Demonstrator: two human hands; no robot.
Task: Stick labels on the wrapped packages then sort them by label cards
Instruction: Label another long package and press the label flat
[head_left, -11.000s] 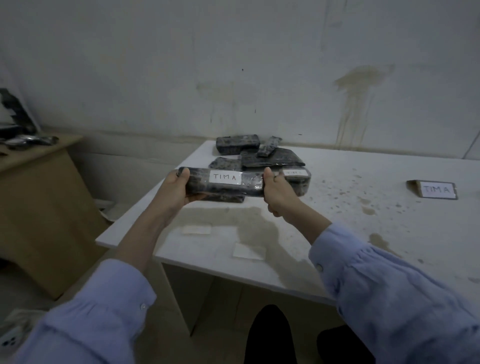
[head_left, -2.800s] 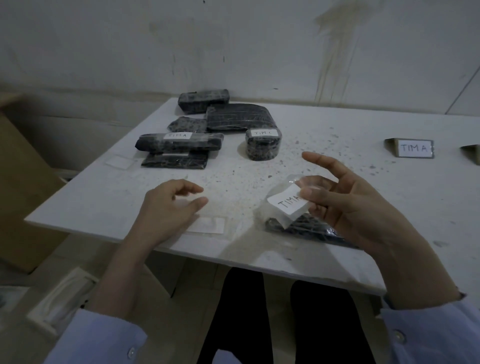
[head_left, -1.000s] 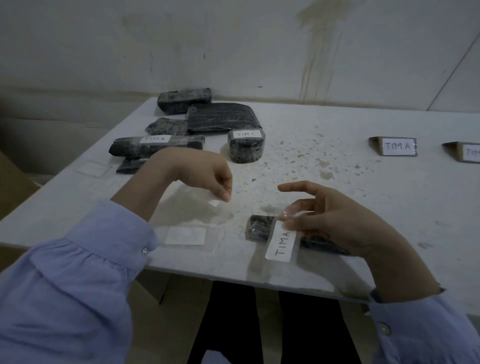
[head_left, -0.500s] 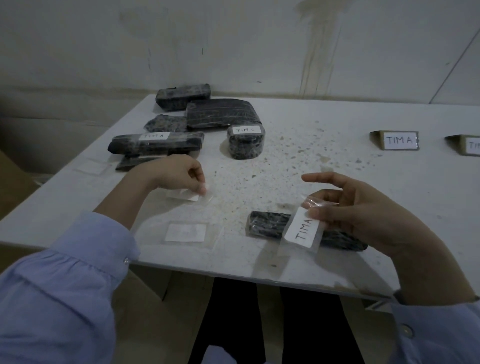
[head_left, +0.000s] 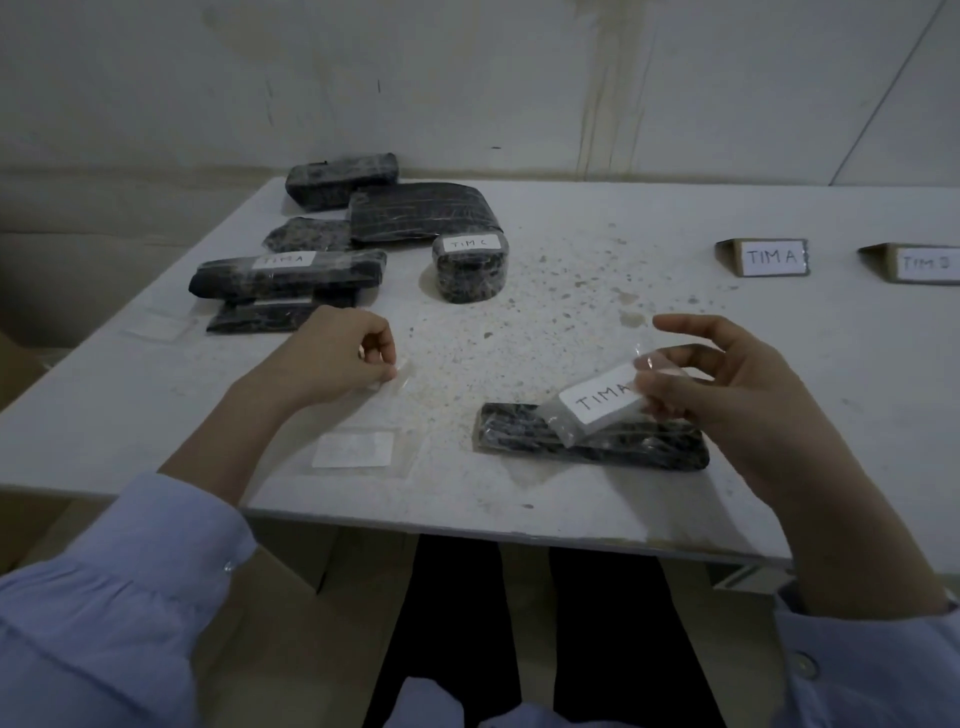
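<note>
From the head camera, your right hand (head_left: 727, 400) is raised over the near right part of the table (head_left: 597, 291). Its thumb and middle fingers pinch the right end of a label (head_left: 602, 402) marked "TIM A", which has clear film around it. The index finger (head_left: 680, 326) sticks out straight above, apart from the others. The label tilts down to the left, with its lower end over the package (head_left: 514, 428). Whether it touches the wrap, you cannot tell. That dark package lies flat near the front edge, its long side running left to right.

Your left hand (head_left: 332, 358) rests on the table left of centre, fingers curled in. Thumb and fingertips pinch a small clear tape (head_left: 400, 375) lying low against the surface. Just nearer to you lies a blank label (head_left: 353, 449) in its film, flat on the table.

At the far left sits the pile (head_left: 415, 213) of dark packages. A long one (head_left: 332, 275) carries a "TIM A" label and a squat one (head_left: 470, 275) beside it reads "TIM C".

Far right stand two cards. The A card (head_left: 771, 257) reads "TIM A", and the second card (head_left: 927, 264) is cut by the frame, its last letter too blurred to read.
</note>
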